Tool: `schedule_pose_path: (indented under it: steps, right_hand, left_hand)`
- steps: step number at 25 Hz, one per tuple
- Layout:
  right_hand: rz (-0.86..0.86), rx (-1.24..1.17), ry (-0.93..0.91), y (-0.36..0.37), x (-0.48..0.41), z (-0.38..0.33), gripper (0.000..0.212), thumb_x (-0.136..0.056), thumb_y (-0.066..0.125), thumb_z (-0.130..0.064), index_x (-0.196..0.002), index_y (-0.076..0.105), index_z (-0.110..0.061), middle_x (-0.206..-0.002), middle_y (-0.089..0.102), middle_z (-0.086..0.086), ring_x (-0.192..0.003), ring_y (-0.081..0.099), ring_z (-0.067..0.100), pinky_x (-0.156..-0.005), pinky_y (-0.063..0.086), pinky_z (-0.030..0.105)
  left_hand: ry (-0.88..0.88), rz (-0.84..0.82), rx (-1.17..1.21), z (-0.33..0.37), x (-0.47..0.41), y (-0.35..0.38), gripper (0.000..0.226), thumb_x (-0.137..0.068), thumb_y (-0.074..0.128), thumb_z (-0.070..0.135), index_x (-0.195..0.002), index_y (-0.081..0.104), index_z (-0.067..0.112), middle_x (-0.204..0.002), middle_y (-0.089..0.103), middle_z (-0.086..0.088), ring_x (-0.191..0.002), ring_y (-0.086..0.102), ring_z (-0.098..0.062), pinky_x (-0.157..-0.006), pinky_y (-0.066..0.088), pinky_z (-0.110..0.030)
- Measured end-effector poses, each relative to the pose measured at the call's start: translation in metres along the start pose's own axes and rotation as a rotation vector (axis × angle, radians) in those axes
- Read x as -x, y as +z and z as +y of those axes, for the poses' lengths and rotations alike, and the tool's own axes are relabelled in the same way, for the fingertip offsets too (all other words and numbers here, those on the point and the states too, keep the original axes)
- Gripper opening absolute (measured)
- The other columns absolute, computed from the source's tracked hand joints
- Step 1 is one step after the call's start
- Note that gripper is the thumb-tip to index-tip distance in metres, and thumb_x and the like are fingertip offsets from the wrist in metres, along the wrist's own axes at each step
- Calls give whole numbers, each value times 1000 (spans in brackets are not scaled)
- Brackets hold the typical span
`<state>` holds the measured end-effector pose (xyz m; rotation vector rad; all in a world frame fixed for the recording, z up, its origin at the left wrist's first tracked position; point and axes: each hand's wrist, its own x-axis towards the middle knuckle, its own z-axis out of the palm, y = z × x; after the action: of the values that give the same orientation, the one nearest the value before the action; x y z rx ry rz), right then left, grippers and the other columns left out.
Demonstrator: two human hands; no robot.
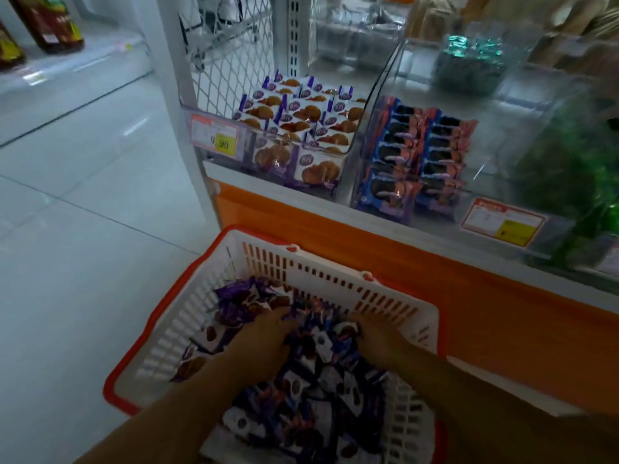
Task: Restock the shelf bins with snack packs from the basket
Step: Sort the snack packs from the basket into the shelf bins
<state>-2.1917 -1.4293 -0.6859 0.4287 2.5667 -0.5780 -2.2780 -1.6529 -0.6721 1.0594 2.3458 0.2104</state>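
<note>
Both hands: the left hand (264,336) and the right hand (378,343) are down inside a white slotted plastic basket with an orange rim (335,279), forearms reaching in from the near edge.
Left fingers: bent down into the heap of purple-and-white snack packs (318,383); the tips are buried, so I cannot tell whether they pinch a pack.
Right fingers: curled round a pack or two close to the basket's far wall, as far as the dim view shows.
Snack packs: loose and jumbled, covering the basket's bottom from the far left corner to the near edge.
Basket: just in front of the orange shelf base (469,296), below the bins, beside a pale tiled floor (83,195).
Left clear plastic bin (355,135): holds rows of white-and-purple packs picturing golden biscuits (301,112); an orange-and-yellow price tag (216,137) sits on its front left.
Right clear plastic bin (495,152): just beside the first; holds two rows of blue-and-pink packs picturing dark biscuits (418,152); a second orange price tag (502,221) sits low on its front.
Far right: blurred green packs (576,169).
Behind the bins: a clear tub of teal-wrapped pieces (472,58), also blurred.
Upper left: dark bottles (50,25) on another shelf.
</note>
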Motion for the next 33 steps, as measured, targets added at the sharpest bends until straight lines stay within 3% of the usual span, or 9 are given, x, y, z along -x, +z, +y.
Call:
schedule_pose_path:
  steps: [6,8,11,15,18,21,23,26,33]
  right_hand:
    - [-70,133,69,66,-18,3,82,-92,52,-1,-155,7,-28,-162,-6,9,-147,9,36,-111,35,45]
    - [-4,180,111,71,-13,3,64,-94,52,-9,-150,24,-20,-158,18,11,-139,29,33,-105,42,41]
    - [58,68,151,55,4,-1,27,-96,54,-29,-120,50,-18,-120,58,5,-106,57,22,-81,47,30]
    - [78,-461,120,19,28,-14,34,-93,60,-39,-69,44,-21,-67,45,-2,-60,45,9,-56,35,20]
    - [178,-533,-60,8,48,-24,12,-87,70,-35,-92,62,-29,-94,60,-8,-86,58,10,-80,47,26]
    - [223,-593,-161,-3,69,-25,34,-83,73,-14,-103,60,-37,-113,53,-13,-107,52,10,-89,44,21]
    - [137,-914,-83,-13,77,-28,47,-83,66,1,-110,58,-38,-122,50,-10,-115,52,15,-85,51,23]
    - [99,-1356,48,-18,81,-32,50,-86,64,-4,-122,53,-37,-122,56,-7,-110,61,23,-88,56,41]
    - [162,-1354,67,-22,83,-31,19,-89,68,-21,-107,67,-24,-109,71,2,-97,69,21,-83,58,41]
  left_hand:
    - [-6,-162,-102,-6,-3,30,52,-102,40,35,-151,27,24,-163,8,-1,-147,17,-27,-115,28,-49]
    - [-1,-128,-66,-1,-4,28,52,-103,41,34,-151,28,24,-162,12,-2,-146,19,-27,-115,31,-44]
    - [-70,-107,206,8,-5,23,45,-103,43,31,-147,37,23,-151,35,-4,-133,40,-24,-108,39,-37]
    - [-426,-191,1004,41,0,9,43,-102,38,47,-121,57,14,-112,65,-11,-95,65,-25,-83,55,-39]
    - [-561,-167,1491,59,5,-5,49,-94,50,57,-113,64,14,-99,75,-12,-88,73,-27,-69,59,-36]
    - [-450,-42,1625,63,11,-14,43,-92,67,28,-132,55,17,-108,72,-9,-92,73,-24,-75,59,-35]
    - [-381,-16,1650,63,13,-17,56,-90,69,16,-141,46,21,-118,68,-9,-97,71,-24,-81,59,-35]
    - [-286,-17,1621,67,21,-23,62,-89,70,16,-144,43,13,-123,63,-1,-105,68,-21,-84,58,-32]
    - [-275,-17,1593,76,26,-25,45,-90,68,28,-132,57,17,-123,66,-7,-107,67,-24,-85,57,-35]
